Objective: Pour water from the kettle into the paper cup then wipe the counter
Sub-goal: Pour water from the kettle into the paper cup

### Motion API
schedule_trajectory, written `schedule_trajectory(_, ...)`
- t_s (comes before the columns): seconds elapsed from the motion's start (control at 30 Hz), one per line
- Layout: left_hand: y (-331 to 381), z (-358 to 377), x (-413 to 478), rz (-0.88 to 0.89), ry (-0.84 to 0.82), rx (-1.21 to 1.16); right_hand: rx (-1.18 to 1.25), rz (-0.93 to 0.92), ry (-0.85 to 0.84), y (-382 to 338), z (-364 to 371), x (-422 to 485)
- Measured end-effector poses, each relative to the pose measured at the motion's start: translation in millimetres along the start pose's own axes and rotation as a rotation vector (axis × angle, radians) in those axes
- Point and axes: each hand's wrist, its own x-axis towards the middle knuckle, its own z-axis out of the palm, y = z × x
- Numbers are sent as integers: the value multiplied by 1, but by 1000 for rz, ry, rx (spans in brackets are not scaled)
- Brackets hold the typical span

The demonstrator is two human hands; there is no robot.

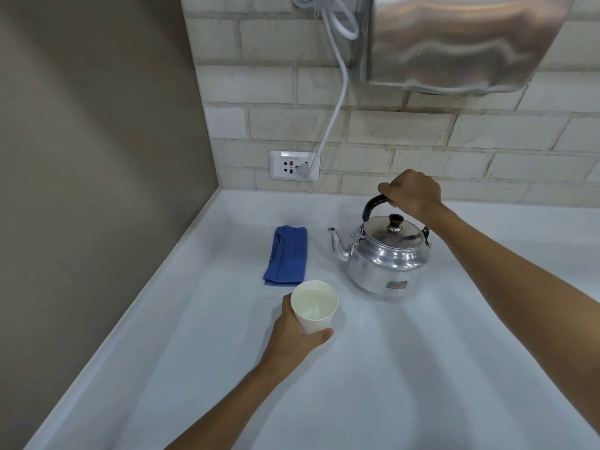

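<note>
A shiny metal kettle (386, 258) stands upright on the white counter (422, 368), its spout pointing left. My right hand (414, 194) is closed around the kettle's black handle at the top. A white paper cup (314, 306) is held just left of and in front of the kettle, with my left hand (297, 332) wrapped around its side. The cup's inside looks pale and wet, with water in it. A folded blue cloth (287, 254) lies flat on the counter behind the cup, left of the kettle.
A brick-tiled wall (422, 134) runs along the back with a power socket (293, 165) and a white cable plugged in. A steel box (461, 40) hangs on the wall above the kettle. A grey side wall (97, 157) borders the counter on the left.
</note>
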Motion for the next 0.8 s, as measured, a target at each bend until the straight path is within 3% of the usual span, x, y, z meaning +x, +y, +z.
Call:
schedule_trajectory(0.37,0,-1,0,7,-12,-11,-20,60,66,-5,26,31)
schedule_trajectory(0.8,-1,-1,-1,21,-12,-19,-88,88,31,-6,49,36)
